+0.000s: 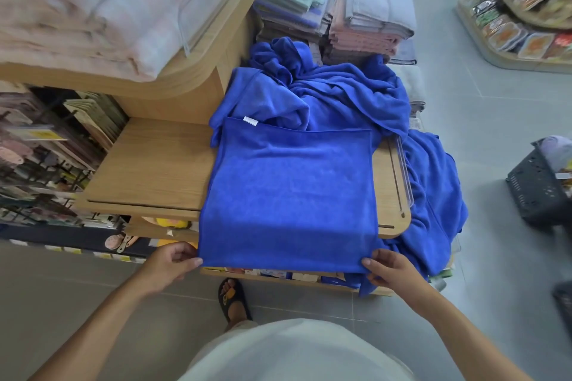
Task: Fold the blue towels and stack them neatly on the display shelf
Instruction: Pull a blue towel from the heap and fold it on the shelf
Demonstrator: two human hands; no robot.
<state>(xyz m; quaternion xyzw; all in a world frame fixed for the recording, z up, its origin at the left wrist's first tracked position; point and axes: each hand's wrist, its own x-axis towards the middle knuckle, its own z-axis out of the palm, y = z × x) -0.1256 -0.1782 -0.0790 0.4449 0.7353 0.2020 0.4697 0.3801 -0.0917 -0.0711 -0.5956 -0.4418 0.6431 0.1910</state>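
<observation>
Pinching near corners of the flat towel (291,189) on the shelf (154,164) are the left hand (168,263) and right hand (390,269); crumpled towels (340,96) lie behind it; a basket (538,192) right of the shelf holds lilac cloth (557,145).

head | looks forward-down (wide-angle) | close above display shelf (148,164)

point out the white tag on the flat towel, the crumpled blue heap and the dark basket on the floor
white tag (250,121), head view, middle of the tag, at the far edge of the flat towel (291,189)
crumpled blue heap (340,96), head view, folds near its middle
dark basket (535,195), head view, its perforated side wall
</observation>
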